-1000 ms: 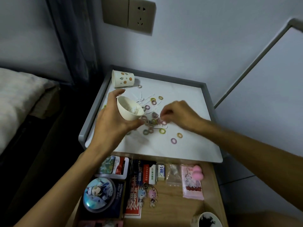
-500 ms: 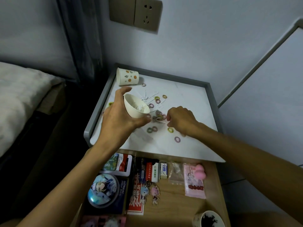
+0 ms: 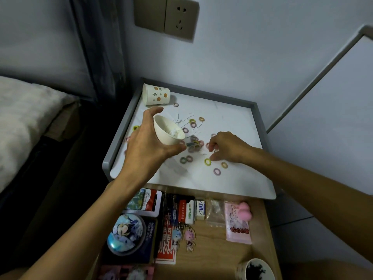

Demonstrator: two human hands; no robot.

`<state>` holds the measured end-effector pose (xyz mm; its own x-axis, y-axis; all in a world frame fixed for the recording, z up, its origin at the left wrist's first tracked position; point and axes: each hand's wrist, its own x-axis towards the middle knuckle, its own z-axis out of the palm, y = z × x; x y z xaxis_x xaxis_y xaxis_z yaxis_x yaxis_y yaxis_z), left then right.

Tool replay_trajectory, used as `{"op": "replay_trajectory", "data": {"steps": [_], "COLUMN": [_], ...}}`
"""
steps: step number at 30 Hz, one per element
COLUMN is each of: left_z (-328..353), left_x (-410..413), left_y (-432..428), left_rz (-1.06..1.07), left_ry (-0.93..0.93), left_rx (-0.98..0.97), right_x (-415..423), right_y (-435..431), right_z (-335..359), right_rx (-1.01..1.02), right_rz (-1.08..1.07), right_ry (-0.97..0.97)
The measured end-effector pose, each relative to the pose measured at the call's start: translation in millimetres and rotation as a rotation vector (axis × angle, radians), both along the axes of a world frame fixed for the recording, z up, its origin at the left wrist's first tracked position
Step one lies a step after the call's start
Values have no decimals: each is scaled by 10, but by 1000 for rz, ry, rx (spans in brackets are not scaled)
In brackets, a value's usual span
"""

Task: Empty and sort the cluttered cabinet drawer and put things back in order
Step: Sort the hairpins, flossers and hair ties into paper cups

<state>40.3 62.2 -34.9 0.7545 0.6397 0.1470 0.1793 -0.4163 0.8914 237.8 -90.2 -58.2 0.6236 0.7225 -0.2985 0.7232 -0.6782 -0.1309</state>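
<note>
My left hand (image 3: 147, 150) grips a small white paper cup (image 3: 167, 134), tilted toward the right, with small white bits inside. It hovers over the white cabinet top (image 3: 232, 178). Several small coloured hair ties (image 3: 207, 162) and thin white clips (image 3: 189, 116) lie scattered there. My right hand (image 3: 230, 148) rests on the top just right of the cup, fingers curled, tips down among the ties. Whether it pinches anything is hidden. Below, the open wooden drawer (image 3: 218, 249) holds sorted items.
A patterned paper cup (image 3: 155, 97) lies on its side at the top's back left corner. The drawer holds a round tin (image 3: 126, 233), small boxes (image 3: 189, 211), keychains (image 3: 188, 236), a pink pouch (image 3: 238, 225) and a dark-filled cup (image 3: 256, 268). A bed (image 3: 24, 118) stands left.
My right hand has drawn back slightly toward the right across the ties. The left hand keeps the cup tilted in about the same spot.
</note>
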Motion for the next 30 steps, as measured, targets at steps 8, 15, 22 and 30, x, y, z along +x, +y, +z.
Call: {"op": "replay_trajectory", "data": {"steps": [8,15,22,30], "left_z": [-6,-29,-28,16], "left_x": [9,28,8,-6], "left_y": [25,48,50,84], "left_rz": [-14,-11,-28,-21], "left_ry": [-19,-50,-68,-77], "left_rx": [2,-1,-15,-14], "right_x": [-140,-340,-217,357], "right_y": [122,25,-105,224], "right_z": [-174,-235,-207,139], "right_rx": [37,-74,87,230], "right_rz": [21,210,273,233], "right_ry": [-117,-388,-318,-252]}}
